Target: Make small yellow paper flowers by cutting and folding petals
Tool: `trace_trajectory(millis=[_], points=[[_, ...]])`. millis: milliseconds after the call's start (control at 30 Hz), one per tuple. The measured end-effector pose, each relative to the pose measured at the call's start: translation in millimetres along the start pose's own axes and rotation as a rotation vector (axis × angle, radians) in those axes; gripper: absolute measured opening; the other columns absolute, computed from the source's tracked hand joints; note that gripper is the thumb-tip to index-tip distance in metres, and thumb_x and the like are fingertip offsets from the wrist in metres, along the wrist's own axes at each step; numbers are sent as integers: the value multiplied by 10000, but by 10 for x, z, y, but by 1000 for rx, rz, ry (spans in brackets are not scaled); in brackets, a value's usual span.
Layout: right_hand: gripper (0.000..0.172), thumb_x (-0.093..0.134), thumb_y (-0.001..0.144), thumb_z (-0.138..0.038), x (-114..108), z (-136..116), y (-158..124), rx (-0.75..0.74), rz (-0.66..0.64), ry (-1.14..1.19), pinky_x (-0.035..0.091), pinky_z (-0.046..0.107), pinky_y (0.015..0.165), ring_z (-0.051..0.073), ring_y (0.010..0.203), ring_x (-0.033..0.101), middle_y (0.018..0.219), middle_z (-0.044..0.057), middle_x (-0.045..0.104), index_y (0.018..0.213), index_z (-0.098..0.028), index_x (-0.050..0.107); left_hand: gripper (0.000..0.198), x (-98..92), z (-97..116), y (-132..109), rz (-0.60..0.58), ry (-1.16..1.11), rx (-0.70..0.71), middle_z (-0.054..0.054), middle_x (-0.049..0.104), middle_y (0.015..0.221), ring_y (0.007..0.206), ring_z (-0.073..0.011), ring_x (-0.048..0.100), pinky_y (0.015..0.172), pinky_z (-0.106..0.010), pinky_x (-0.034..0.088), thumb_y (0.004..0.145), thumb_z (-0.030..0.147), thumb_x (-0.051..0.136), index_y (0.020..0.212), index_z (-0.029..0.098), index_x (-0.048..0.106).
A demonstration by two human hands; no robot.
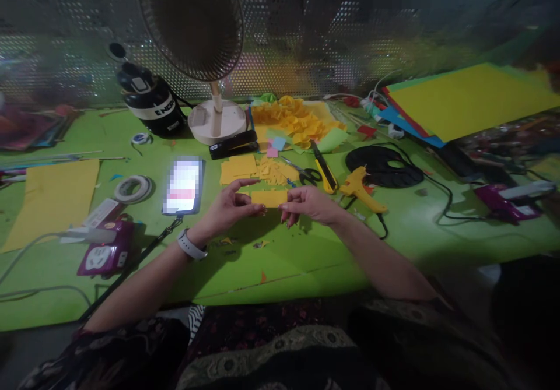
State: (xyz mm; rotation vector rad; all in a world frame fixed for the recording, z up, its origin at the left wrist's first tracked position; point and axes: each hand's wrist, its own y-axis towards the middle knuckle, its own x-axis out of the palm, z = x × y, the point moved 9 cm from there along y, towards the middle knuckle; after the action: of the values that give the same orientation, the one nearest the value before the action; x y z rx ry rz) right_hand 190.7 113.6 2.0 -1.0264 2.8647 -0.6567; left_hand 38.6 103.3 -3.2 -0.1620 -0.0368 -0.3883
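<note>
A small yellow-orange paper rectangle [269,198] is held level between both hands over the green table [301,267]. My left hand [227,208] pinches its left end, thumb in front and index finger arched above. At the right end, the thumb and fingers of my right hand [308,204] are closed on it. Just behind lie a stack of yellow paper [238,168] and a heap of small cut yellow pieces [275,170]. Dark-handled scissors [310,175] and a yellow-black cutter [324,170] rest to the right of the heap.
A phone [182,185], tape roll [132,189] and purple power strip [107,249] lie left. A fan [216,120], bottle [153,107] and black stapler [233,144] stand behind. Rightward are a yellow glue gun [363,190] with its cord, a black palette-like object [382,167] and coloured sheets [476,101].
</note>
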Motion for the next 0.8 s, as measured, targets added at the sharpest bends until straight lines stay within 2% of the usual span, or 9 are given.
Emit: trace_trajectory(millis=[233, 367, 500, 567, 633, 700, 800], points=[[238, 801, 756, -293, -71, 33, 4, -4, -28, -63, 569, 196, 521, 86, 517, 680, 705, 51, 754, 754, -99, 662, 681, -38, -7, 11, -5, -6, -5, 36, 674, 687, 829, -196, 729, 828, -370, 543, 785, 260, 774, 1373, 186, 440], [272, 803, 745, -333, -14, 34, -7, 1, -42, -69, 566, 206, 534, 82, 515, 672, 708, 44, 752, 748, -107, 651, 722, -38, -26, 10, -24, 17, -42, 31, 644, 691, 719, -162, 683, 664, -290, 511, 767, 275, 795, 1391, 210, 439], [274, 786, 757, -349, 125, 61, -13, 6, -73, -85, 562, 216, 545, 76, 521, 663, 738, 38, 755, 776, -111, 651, 790, -14, -33, -15, -13, 107, -83, 65, 513, 575, 496, -97, 503, 459, -226, 349, 731, 287, 829, 1419, 220, 449], [279, 778, 763, -361, 166, 77, -11, 5, -69, -98, 554, 209, 536, 72, 519, 660, 742, 36, 753, 783, -111, 654, 802, -21, -26, -25, 17, 193, -79, 94, 409, 521, 426, -67, 373, 413, -222, 247, 722, 309, 836, 1425, 222, 460], [280, 772, 768, -367, 177, 80, -10, -3, -60, -108, 550, 205, 531, 70, 520, 659, 746, 38, 752, 782, -113, 655, 817, -33, -34, -28, 37, 262, -80, 106, 361, 509, 408, -56, 304, 404, -224, 196, 722, 338, 834, 1436, 232, 452], [277, 770, 768, -367, 162, 72, -10, -12, -52, -113, 555, 209, 531, 71, 524, 659, 746, 38, 751, 774, -118, 650, 818, -59, -48, -23, 50, 299, -86, 96, 404, 517, 414, -62, 336, 404, -224, 205, 723, 366, 828, 1437, 241, 448], [248, 761, 779, -343, 98, 56, -13, -16, -31, -120, 570, 217, 545, 70, 532, 659, 750, 37, 754, 763, -124, 645, 798, -72, -66, -1, 8, 256, -93, 44, 574, 592, 480, -97, 499, 432, -221, 310, 743, 370, 810, 1434, 235, 433]])
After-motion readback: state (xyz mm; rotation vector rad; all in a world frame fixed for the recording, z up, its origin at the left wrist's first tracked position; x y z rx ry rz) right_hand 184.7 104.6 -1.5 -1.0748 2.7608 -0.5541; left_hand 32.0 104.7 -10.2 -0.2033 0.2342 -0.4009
